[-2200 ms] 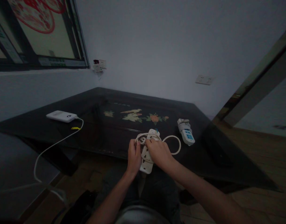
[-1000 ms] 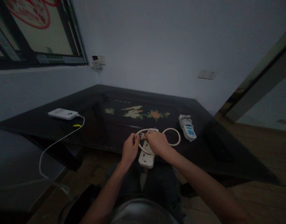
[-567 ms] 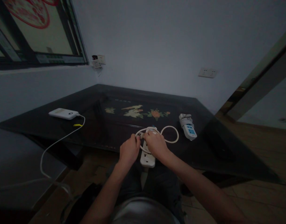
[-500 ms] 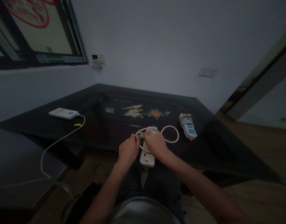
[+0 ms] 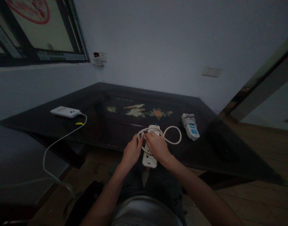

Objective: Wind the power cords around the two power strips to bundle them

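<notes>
Cream-coloured cord loops around both hands, low in the view, and crosses over the white power strip, which lies lengthwise toward the person at the near edge of the table. At the left end of the loops, the left hand seems to pinch the pale plug between thumb and forefinger; its other fingers are mostly hidden. The right hand rests over the strip, fingers bent and drawn together toward the plug, but what their tips grip cannot be told. What has changed is small: the plug's prongs, visible a couple of seconds ago, are now hard to make out among the fingertips, and the left hand, earlier close along the strip's side, stands a little off it. That suggests the handling now centres on the plug and cord, while the strip serves as a rest. Farther right, a second strip, wound with grey cord, lies apart from the hands. Well to the left is a white device with a thin cable attached. Beyond the bird-and-flower decoration, a wall outlet shows.
</notes>
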Demonstrator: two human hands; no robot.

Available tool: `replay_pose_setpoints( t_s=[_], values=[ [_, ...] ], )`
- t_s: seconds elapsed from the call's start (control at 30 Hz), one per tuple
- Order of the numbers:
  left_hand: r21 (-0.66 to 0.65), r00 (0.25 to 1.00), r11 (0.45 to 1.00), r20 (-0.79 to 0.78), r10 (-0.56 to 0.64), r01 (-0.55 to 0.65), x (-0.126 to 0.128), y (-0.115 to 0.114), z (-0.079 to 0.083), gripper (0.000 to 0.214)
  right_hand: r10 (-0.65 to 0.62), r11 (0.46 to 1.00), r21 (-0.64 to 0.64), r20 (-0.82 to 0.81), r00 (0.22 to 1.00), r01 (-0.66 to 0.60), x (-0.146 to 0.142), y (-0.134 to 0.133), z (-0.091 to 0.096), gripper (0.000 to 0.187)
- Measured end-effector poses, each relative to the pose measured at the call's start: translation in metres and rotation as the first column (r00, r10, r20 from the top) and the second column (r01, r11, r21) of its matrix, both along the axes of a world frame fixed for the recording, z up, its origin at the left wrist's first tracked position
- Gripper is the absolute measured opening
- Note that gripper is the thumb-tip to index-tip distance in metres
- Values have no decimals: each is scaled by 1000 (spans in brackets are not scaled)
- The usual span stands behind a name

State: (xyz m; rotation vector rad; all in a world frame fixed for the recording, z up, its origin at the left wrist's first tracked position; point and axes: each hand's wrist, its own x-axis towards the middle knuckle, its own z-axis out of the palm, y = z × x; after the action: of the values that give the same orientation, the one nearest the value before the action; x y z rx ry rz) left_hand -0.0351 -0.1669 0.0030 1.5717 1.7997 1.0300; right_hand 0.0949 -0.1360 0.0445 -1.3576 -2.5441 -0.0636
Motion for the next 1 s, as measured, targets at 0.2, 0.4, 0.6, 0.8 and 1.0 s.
replay_pose_setpoints(
  t_s=[0.2,0.4,0.6,0.8,1.0],
  values=[
    [197,885,980,461,-68,-28,-11,10,-20,46,-7,1000,4,-160,987,8,9,2,-11,23],
    [322,944,945,326,-51,-60,-9,5,-19,37,-12,999,26,-206,978,18,12,3,-16,22],
    [313,931,949,354,-92,-25,-9,10,-26,41,10,999,44,-221,975,0,15,4,-19,22],
    [312,904,948,421,-83,-59,-8,14,-27,38,13,999,47,-223,975,-3,15,4,-21,21],
    [315,888,946,452,-83,-72,-8,16,-24,35,10,999,39,-206,979,-2,16,4,-20,19]
  ],
)
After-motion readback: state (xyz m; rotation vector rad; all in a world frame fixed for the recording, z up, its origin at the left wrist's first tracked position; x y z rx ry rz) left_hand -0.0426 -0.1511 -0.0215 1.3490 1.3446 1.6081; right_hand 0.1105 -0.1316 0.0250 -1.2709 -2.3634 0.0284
